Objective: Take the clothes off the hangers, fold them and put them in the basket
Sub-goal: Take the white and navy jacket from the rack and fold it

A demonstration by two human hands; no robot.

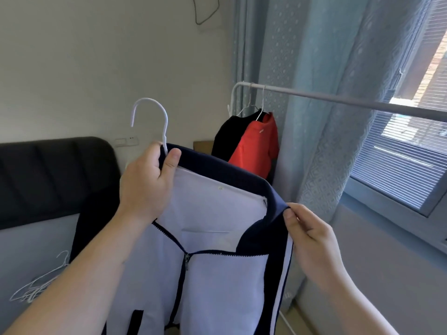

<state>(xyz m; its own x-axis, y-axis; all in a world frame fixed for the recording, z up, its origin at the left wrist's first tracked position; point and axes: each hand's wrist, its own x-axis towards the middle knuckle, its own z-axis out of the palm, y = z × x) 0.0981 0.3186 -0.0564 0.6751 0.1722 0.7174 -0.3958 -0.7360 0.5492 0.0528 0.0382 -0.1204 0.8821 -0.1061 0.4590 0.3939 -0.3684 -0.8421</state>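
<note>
A navy and white zip jacket (pixel 212 267) hangs in front of me on a white hanger (pixel 154 117). My left hand (pixel 147 187) grips the hanger's neck together with the jacket's navy collar. My right hand (pixel 312 240) pinches the collar's right end, at the jacket's shoulder. The zip is partly open and the white lining shows. On the white rail (pixel 338 99) at the back hang a black garment (pixel 229 136) and a red T-shirt (pixel 256 148), each on a hanger. No basket is in view.
Several empty white hangers (pixel 41 284) lie on the grey bed at the lower left, below a black headboard (pixel 53 170). Blue curtains (pixel 326 68) and a window with blinds (pixel 399 146) fill the right side.
</note>
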